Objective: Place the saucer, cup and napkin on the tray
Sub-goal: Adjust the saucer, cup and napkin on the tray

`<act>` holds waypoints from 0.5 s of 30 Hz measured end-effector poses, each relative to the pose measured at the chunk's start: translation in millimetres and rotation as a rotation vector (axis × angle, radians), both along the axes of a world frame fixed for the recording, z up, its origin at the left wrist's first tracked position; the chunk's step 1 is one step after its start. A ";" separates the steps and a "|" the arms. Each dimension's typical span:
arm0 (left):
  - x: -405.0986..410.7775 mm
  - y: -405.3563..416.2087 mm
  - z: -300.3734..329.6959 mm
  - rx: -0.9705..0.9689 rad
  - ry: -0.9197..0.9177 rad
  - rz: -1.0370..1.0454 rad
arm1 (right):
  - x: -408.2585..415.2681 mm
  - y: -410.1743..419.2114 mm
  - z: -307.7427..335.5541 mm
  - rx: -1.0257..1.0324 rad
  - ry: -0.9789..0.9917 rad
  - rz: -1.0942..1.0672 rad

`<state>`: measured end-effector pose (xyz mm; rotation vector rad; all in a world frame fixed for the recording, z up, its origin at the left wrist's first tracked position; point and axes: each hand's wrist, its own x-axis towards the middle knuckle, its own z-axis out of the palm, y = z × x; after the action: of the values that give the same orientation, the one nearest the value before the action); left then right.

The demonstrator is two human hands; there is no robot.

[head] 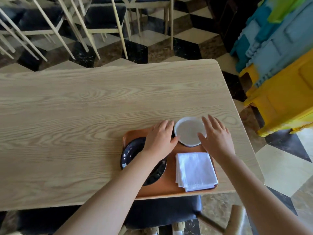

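An orange tray (pixel 171 187) lies at the near edge of the wooden table. On its left part rests a dark glossy saucer (pixel 130 153), partly hidden by my left forearm. A folded white napkin (pixel 195 170) covers its right part. A white cup (pixel 188 131) stands at the tray's far right corner. My left hand (pixel 160 138) hovers just left of the cup with its thumb near the rim. My right hand (pixel 216 136) is just right of the cup, fingers spread. Neither hand grips anything.
The light wooden table (pixel 84 116) stretches left and away. Chairs with dark seats (pixel 105 16) stand beyond it. Blue and yellow plastic crates (pixel 279 73) are stacked to the right. A dark chair seat (pixel 162 212) sits below the near edge.
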<state>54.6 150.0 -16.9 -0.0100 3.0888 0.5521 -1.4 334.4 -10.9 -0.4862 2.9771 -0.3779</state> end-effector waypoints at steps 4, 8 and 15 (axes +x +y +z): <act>-16.1 8.1 -7.3 0.025 -0.063 0.026 | -14.1 1.1 -7.6 -0.024 -0.074 -0.004; -15.8 7.4 -8.3 0.187 -0.110 0.111 | -14.2 -0.3 -10.4 -0.137 -0.171 -0.052; -13.5 -2.1 -3.0 0.482 -0.202 0.209 | -7.3 -0.5 -13.9 -0.401 -0.278 -0.157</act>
<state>41.1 147.9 -19.9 -0.3638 2.6981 1.2033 -8.7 333.9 -24.7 -0.2063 2.6744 -0.9808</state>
